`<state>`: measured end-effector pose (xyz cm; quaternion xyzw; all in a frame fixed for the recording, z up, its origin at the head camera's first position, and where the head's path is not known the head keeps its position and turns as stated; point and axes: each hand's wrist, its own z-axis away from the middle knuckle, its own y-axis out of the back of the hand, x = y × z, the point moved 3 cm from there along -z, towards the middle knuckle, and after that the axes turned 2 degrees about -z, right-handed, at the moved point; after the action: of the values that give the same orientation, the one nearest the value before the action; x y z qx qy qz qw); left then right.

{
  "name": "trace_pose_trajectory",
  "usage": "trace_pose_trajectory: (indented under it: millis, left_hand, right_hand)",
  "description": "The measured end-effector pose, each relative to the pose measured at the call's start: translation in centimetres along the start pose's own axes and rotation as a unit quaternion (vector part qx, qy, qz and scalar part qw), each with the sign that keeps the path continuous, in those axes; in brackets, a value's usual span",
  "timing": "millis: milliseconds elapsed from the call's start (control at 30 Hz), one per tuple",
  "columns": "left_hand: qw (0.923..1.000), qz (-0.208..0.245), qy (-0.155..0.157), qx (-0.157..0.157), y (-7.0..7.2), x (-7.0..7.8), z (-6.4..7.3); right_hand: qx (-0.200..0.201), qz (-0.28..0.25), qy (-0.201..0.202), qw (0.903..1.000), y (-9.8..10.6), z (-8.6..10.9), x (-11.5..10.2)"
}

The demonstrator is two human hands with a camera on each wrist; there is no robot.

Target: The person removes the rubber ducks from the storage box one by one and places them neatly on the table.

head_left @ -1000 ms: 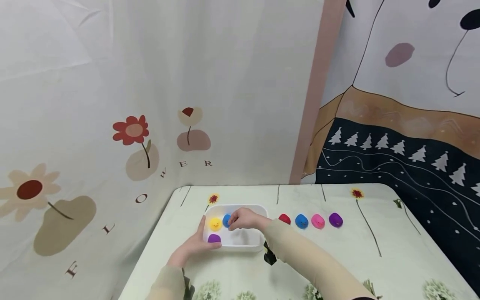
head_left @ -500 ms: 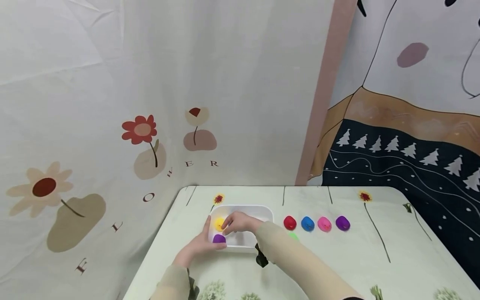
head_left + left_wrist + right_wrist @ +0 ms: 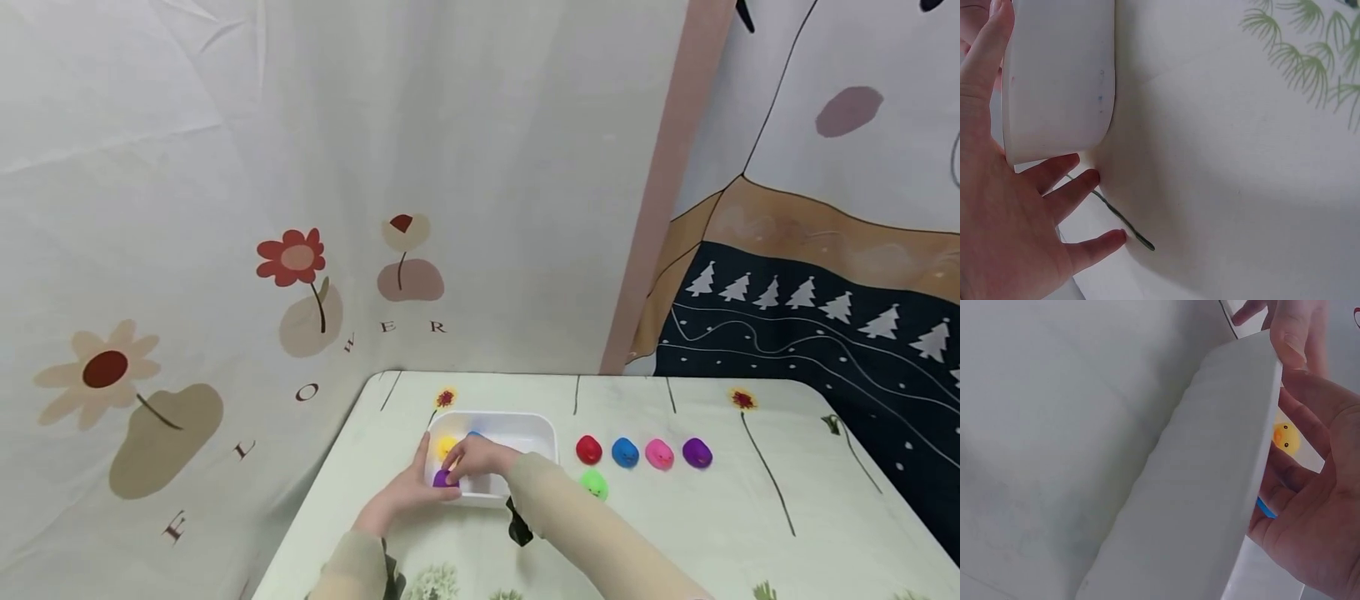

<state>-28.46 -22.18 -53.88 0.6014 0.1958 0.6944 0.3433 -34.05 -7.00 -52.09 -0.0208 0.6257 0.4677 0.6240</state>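
Observation:
A white plastic tray (image 3: 528, 429) stands on the table, with my left hand (image 3: 408, 493) at its near left corner. That thumb lies along the near rim, the index finger along the left side, and the other fingers (image 3: 1072, 197) spread outside. My right hand (image 3: 480, 460) reaches into the tray. Its fingertips are right at a purple toy duck (image 3: 441, 479), partly covered; I cannot tell whether they pinch it. Behind it sit a yellow toy duck (image 3: 446, 446), whose face shows in the right wrist view, and a blue one (image 3: 474, 434), mostly hidden by my right hand.
Right of the tray, a row of small toys holds red (image 3: 588, 450), blue (image 3: 625, 452), pink (image 3: 659, 454) and purple (image 3: 697, 452) ones. A green toy (image 3: 594, 484) lies in front of the red one. A white printed curtain (image 3: 487, 250) hangs behind the table.
My right hand has gone from the blue duck past the yellow one to the purple duck at the near left. The left hand keeps its place at the tray; the head view has shifted slightly.

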Motion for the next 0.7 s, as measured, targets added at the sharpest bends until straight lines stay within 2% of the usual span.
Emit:
trace_pose_trajectory:
  millis: [400,700]
  left_hand:
    - [1.0000,0.001,0.005,-0.004,0.06,0.25,-0.04]
    - [1.0000,0.000,0.001,-0.003,0.03,0.13,-0.12]
  right_hand:
    - [-0.009,-0.033,-0.020,0.9992,-0.68,0.25,0.16]
    - [-0.004,-0.029,0.002,0.9996,-0.99,0.45,0.14]
